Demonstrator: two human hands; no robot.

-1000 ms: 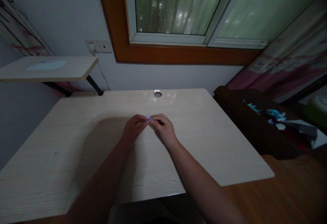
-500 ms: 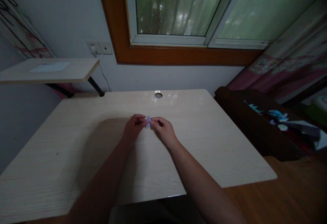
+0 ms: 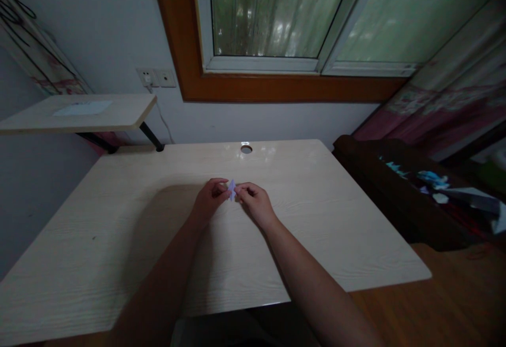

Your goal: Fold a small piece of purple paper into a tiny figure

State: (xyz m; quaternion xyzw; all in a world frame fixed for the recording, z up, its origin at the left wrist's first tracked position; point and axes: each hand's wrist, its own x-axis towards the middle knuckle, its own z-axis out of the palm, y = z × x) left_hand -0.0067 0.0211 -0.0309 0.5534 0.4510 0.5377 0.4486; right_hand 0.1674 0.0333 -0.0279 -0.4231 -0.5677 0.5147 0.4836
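A small pale purple folded paper piece [image 3: 231, 189] is held just above the middle of a light wooden desk [image 3: 118, 231]. My left hand [image 3: 210, 200] pinches it from the left with curled fingers. From the right, my right hand [image 3: 255, 202] pinches the same piece. The fingertips of both hands meet at the paper, and most of it is hidden between them.
A round cable hole [image 3: 246, 149] sits near the desk's far edge. A raised side shelf [image 3: 79, 112] with a white sheet stands at the back left. A dark wooden piece of furniture [image 3: 395, 183] with small paper bits lies to the right, under the window.
The paper piece has turned up between my fingertips, so more of it shows now. Both hands stay in nearly the same place.
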